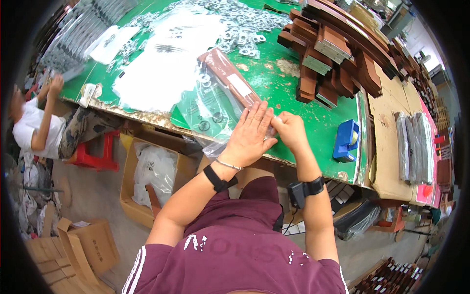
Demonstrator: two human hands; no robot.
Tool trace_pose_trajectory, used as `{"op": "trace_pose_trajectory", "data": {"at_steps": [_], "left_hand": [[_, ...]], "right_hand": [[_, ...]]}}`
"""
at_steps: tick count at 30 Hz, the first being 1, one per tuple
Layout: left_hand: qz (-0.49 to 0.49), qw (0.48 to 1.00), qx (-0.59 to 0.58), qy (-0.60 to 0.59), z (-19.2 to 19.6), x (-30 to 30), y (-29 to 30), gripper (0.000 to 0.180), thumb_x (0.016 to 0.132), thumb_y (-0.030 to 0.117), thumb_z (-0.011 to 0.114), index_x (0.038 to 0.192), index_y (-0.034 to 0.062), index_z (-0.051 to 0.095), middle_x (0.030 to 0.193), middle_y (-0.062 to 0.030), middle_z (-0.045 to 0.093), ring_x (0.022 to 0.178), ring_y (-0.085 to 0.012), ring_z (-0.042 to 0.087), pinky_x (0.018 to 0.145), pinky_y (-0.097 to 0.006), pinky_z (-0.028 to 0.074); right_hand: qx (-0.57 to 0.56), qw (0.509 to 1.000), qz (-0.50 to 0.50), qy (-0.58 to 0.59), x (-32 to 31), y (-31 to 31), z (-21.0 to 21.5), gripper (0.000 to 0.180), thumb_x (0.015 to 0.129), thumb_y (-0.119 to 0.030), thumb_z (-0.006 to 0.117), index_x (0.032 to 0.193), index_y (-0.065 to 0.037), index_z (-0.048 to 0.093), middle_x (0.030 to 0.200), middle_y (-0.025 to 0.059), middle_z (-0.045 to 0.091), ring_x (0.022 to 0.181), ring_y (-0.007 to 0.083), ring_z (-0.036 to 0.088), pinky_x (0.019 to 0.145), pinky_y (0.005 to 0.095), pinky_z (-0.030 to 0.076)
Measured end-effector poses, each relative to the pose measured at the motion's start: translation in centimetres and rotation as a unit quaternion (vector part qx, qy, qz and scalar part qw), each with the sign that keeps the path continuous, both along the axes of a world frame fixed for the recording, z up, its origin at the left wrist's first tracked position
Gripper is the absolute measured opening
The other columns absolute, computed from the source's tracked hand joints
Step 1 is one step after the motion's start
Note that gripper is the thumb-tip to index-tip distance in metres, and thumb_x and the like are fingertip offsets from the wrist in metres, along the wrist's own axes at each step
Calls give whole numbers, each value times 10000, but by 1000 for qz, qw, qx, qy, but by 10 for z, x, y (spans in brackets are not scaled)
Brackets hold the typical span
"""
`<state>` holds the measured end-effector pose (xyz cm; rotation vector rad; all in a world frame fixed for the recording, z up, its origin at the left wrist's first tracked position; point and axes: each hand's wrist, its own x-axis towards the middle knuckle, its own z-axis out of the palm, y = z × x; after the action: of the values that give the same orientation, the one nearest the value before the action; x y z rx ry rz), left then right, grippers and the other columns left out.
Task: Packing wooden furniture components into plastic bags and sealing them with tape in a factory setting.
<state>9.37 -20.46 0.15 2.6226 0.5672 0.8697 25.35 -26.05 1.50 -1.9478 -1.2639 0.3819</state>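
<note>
A long brown wooden-looking piece [223, 71] with a pale label lies slantwise on the green table, in or under a clear plastic bag [199, 111]. The bag spreads to the left of the piece and droops over the table's front edge. My left hand [250, 133] rests flat across the near end of the piece and the bag, its fingers stretched out. Just to its right, my right hand [291, 131] is closed in a pinch at the bag's near end. The fingers hide exactly what part it grips.
Brown pieces [318, 54] are stacked at the back right. A blue tape dispenser [346, 140] stands near the right edge. White sheets [159, 73] and many metal rings [240, 29] cover the far left. A cardboard box [128, 181] sits below. Another person [41, 122] works at left.
</note>
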Motion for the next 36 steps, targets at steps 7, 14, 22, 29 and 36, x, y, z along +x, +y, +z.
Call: {"op": "trace_pose_trajectory", "data": {"at_steps": [7,14,22,29,36], "left_hand": [[21,996,51,77,2,3,3,773,886,424,594,1435,-57,339,1498,-249,330,1411,-368,304,1165,-474,237],[7,999,35,-2,-3,3,5,711,866,351,630,1471,95,357,1484,-271,332,1362,-431,346,1135,-511,277],[-15,998,51,-46,11,2,7,561,840,298,670,1357,136,529,1499,-254,328,1275,-461,443,1041,-505,398],[16,998,57,8,3,2,8,636,845,332,656,1303,-80,500,1456,-256,394,1312,-390,445,1065,-489,385],[24,999,23,-17,-1,2,6,780,816,354,672,1375,-111,393,1496,-259,321,1327,-400,425,1090,-483,371]], "right_hand": [[109,918,-16,380,15,-32,-13,267,859,-136,732,1064,21,663,988,51,651,852,104,601,742,242,509],[192,955,10,226,1,-37,-39,135,894,-69,679,1012,-9,656,1001,33,641,848,101,586,766,239,480],[160,927,-2,338,7,-25,-50,132,977,-127,579,879,-41,598,872,-5,562,770,67,496,696,217,426],[71,983,-58,157,-5,-6,-26,114,883,-101,650,891,-12,580,839,66,577,763,152,550,681,311,467],[156,985,70,-11,-28,-6,0,184,859,-15,631,1042,-24,656,1168,134,652,1096,299,618,897,362,504]]}}
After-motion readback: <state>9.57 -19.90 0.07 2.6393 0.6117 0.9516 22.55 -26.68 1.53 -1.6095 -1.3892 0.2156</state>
